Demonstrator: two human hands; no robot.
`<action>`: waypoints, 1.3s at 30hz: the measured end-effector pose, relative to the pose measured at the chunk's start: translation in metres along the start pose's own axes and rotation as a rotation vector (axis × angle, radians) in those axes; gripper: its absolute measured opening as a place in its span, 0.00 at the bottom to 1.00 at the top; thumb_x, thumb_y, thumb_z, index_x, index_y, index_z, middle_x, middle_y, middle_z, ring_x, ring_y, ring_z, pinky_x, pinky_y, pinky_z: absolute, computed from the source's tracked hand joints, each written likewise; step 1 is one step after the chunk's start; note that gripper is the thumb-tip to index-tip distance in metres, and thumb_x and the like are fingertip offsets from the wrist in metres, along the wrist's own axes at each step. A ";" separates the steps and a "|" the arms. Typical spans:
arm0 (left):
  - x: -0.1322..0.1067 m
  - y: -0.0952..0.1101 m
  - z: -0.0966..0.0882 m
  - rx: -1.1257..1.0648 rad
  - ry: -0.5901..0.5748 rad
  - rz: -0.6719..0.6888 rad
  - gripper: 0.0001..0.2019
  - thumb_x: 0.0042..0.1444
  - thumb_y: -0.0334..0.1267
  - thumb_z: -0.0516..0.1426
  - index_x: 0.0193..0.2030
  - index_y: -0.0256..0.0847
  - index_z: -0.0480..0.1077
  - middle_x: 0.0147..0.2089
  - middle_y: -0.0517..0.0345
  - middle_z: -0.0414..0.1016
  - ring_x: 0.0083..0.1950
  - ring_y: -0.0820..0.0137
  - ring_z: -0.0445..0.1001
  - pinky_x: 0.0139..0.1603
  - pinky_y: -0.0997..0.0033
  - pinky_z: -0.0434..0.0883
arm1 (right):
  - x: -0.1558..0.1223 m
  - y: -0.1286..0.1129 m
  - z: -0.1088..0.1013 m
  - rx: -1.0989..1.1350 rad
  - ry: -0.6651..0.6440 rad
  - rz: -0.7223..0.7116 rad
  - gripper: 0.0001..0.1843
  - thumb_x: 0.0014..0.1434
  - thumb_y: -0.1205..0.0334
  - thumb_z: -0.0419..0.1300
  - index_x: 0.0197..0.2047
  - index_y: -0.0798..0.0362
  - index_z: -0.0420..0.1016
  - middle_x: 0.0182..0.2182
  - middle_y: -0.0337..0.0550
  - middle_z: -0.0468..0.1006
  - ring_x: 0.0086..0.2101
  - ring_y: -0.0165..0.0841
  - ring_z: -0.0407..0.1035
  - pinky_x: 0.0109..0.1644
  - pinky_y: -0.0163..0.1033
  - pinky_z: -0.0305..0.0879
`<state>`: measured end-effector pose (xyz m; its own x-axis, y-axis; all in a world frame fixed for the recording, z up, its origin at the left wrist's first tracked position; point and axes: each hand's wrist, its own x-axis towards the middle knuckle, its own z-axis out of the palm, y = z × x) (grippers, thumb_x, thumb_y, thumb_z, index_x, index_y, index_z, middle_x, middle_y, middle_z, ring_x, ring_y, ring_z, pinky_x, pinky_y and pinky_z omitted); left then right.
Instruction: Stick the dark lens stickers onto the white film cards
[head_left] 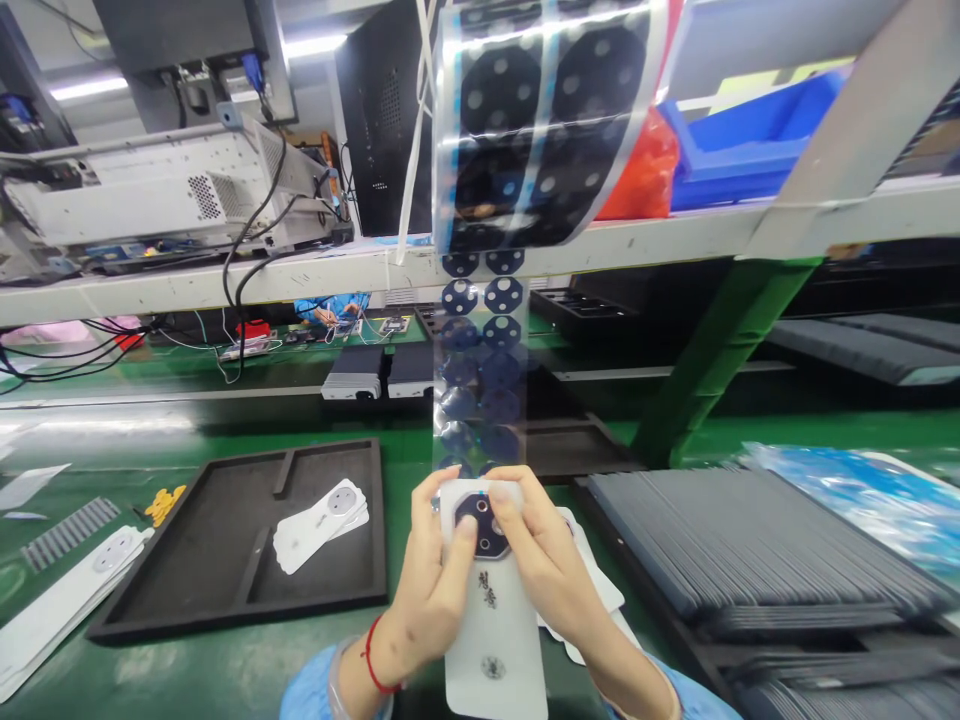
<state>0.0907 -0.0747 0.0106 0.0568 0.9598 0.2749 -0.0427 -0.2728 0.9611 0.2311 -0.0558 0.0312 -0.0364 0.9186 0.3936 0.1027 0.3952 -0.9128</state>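
Observation:
My left hand (431,585) and my right hand (551,570) grip the upper end of a white phone back cover (495,615) from both sides. A dark octagonal protective film with round holes (491,548) lies over its camera area, and both thumbs press at the film. The cover has small dark lettering below the film and a round mark near its lower end. Just beyond my fingers hangs a clear strip (480,375) carrying two columns of similar films. It comes down from a large roll (540,130) on the shelf. More white covers (592,570) lie partly hidden behind my right hand.
At left, a black tray (217,590) holds several white covers (322,525); others (67,600) lie beside it. Dark stacked panels (757,540) and a blue plastic bag (877,500) are at right. A white shelf edge (337,270) crosses ahead. Another person's hand (326,315) shows beyond.

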 end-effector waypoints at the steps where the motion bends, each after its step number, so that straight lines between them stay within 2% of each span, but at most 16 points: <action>1: 0.001 0.001 -0.001 -0.060 0.009 -0.027 0.22 0.69 0.49 0.55 0.65 0.46 0.58 0.62 0.45 0.72 0.58 0.57 0.77 0.59 0.55 0.72 | 0.001 0.000 -0.002 0.027 -0.041 0.006 0.16 0.72 0.46 0.51 0.45 0.48 0.73 0.32 0.40 0.79 0.30 0.34 0.74 0.36 0.37 0.72; 4: 0.004 0.003 -0.001 -0.226 0.027 -0.109 0.20 0.70 0.52 0.53 0.63 0.48 0.56 0.47 0.52 0.80 0.42 0.63 0.81 0.42 0.64 0.77 | 0.003 -0.001 -0.008 0.132 -0.213 0.042 0.16 0.72 0.49 0.54 0.56 0.46 0.72 0.46 0.45 0.80 0.40 0.37 0.77 0.43 0.39 0.76; 7: 0.007 0.005 -0.001 -0.264 0.081 -0.139 0.20 0.68 0.54 0.55 0.59 0.48 0.57 0.34 0.60 0.78 0.29 0.69 0.77 0.29 0.72 0.71 | 0.003 -0.002 -0.010 0.175 -0.320 0.057 0.26 0.65 0.55 0.63 0.64 0.43 0.67 0.57 0.46 0.76 0.47 0.40 0.77 0.47 0.42 0.77; 11: 0.012 0.005 0.000 -0.205 0.116 -0.135 0.22 0.64 0.55 0.59 0.55 0.48 0.57 0.32 0.62 0.77 0.30 0.69 0.78 0.31 0.72 0.72 | 0.001 -0.001 -0.002 0.216 -0.266 0.167 0.29 0.61 0.55 0.66 0.64 0.43 0.66 0.54 0.46 0.78 0.39 0.37 0.78 0.39 0.40 0.78; 13: 0.014 0.005 -0.002 -0.167 0.071 -0.153 0.21 0.64 0.54 0.60 0.55 0.48 0.58 0.32 0.63 0.77 0.29 0.69 0.77 0.30 0.72 0.72 | 0.002 0.000 0.000 0.246 -0.227 0.212 0.26 0.62 0.50 0.66 0.61 0.43 0.68 0.51 0.45 0.80 0.35 0.36 0.78 0.34 0.38 0.76; 16: 0.019 0.009 -0.011 -0.043 -0.048 -0.130 0.18 0.67 0.50 0.57 0.57 0.46 0.61 0.28 0.63 0.76 0.27 0.69 0.76 0.31 0.72 0.71 | 0.007 0.002 -0.006 0.307 -0.184 0.240 0.23 0.61 0.43 0.66 0.53 0.44 0.72 0.41 0.43 0.83 0.32 0.37 0.78 0.32 0.38 0.76; 18: 0.024 0.016 -0.026 0.116 -0.096 -0.065 0.18 0.68 0.47 0.55 0.61 0.45 0.62 0.31 0.61 0.80 0.32 0.67 0.79 0.38 0.68 0.73 | 0.012 0.002 -0.018 0.323 -0.082 0.246 0.24 0.56 0.41 0.70 0.48 0.46 0.74 0.35 0.42 0.83 0.31 0.39 0.79 0.32 0.39 0.76; 21: 0.035 0.025 -0.060 0.543 -0.089 -0.058 0.21 0.68 0.42 0.52 0.67 0.49 0.62 0.46 0.56 0.84 0.44 0.64 0.82 0.51 0.62 0.74 | 0.019 0.000 -0.043 0.324 0.186 0.261 0.28 0.45 0.42 0.77 0.43 0.46 0.75 0.30 0.41 0.83 0.25 0.38 0.77 0.25 0.38 0.73; 23: 0.046 0.023 -0.089 0.948 -0.081 -0.216 0.25 0.67 0.42 0.53 0.70 0.50 0.60 0.58 0.54 0.79 0.57 0.61 0.78 0.59 0.61 0.71 | 0.024 0.000 -0.062 0.317 0.361 0.282 0.29 0.41 0.43 0.79 0.42 0.45 0.76 0.27 0.41 0.82 0.21 0.38 0.75 0.22 0.39 0.71; 24: 0.052 0.017 -0.104 1.158 -0.104 -0.358 0.28 0.66 0.43 0.56 0.72 0.50 0.57 0.65 0.53 0.74 0.64 0.60 0.73 0.64 0.61 0.67 | 0.027 0.002 -0.072 0.298 0.418 0.303 0.27 0.42 0.44 0.78 0.42 0.44 0.77 0.27 0.42 0.81 0.21 0.38 0.75 0.22 0.40 0.69; 25: 0.058 0.009 -0.118 1.248 -0.107 -0.470 0.33 0.62 0.42 0.61 0.72 0.44 0.57 0.69 0.47 0.70 0.69 0.55 0.69 0.67 0.58 0.65 | 0.031 0.006 -0.081 0.266 0.447 0.332 0.25 0.45 0.46 0.77 0.43 0.44 0.77 0.26 0.43 0.81 0.20 0.38 0.75 0.22 0.41 0.69; 27: 0.069 -0.012 -0.141 1.336 -0.096 -0.640 0.39 0.53 0.42 0.69 0.68 0.33 0.62 0.68 0.34 0.67 0.70 0.44 0.66 0.66 0.49 0.65 | 0.043 0.022 -0.095 0.140 0.424 0.409 0.19 0.51 0.49 0.73 0.44 0.45 0.77 0.27 0.46 0.81 0.21 0.39 0.76 0.24 0.44 0.67; 28: 0.074 -0.024 -0.150 1.366 -0.092 -0.712 0.38 0.51 0.42 0.70 0.66 0.32 0.64 0.68 0.32 0.67 0.69 0.42 0.66 0.65 0.45 0.66 | 0.051 0.033 -0.101 0.051 0.388 0.441 0.17 0.53 0.51 0.71 0.44 0.46 0.76 0.27 0.46 0.82 0.22 0.40 0.76 0.26 0.45 0.67; 31: 0.084 -0.056 -0.166 1.422 -0.110 -0.828 0.25 0.61 0.44 0.65 0.61 0.37 0.69 0.66 0.42 0.69 0.65 0.50 0.70 0.63 0.43 0.70 | 0.075 0.076 -0.108 -0.255 0.296 0.483 0.09 0.53 0.59 0.66 0.38 0.49 0.73 0.25 0.42 0.79 0.24 0.38 0.74 0.30 0.44 0.68; 34: 0.088 -0.075 -0.171 1.461 -0.108 -0.848 0.20 0.66 0.43 0.61 0.61 0.40 0.70 0.65 0.47 0.70 0.62 0.55 0.72 0.61 0.45 0.72 | 0.091 0.115 -0.103 -0.358 0.207 0.514 0.09 0.46 0.67 0.66 0.30 0.49 0.69 0.22 0.37 0.75 0.24 0.36 0.72 0.30 0.40 0.67; 39: 0.091 -0.087 -0.178 1.469 -0.087 -0.795 0.19 0.66 0.43 0.61 0.61 0.40 0.70 0.63 0.47 0.72 0.58 0.57 0.75 0.57 0.49 0.75 | 0.092 0.151 -0.088 -0.458 -0.045 0.540 0.11 0.45 0.71 0.66 0.31 0.50 0.71 0.23 0.35 0.76 0.27 0.34 0.73 0.34 0.36 0.67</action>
<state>-0.0782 0.0478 -0.0526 -0.3427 0.8876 -0.3077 0.9268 0.3730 0.0440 0.3304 0.0874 -0.0605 0.0973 0.9886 -0.1150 0.5254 -0.1492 -0.8377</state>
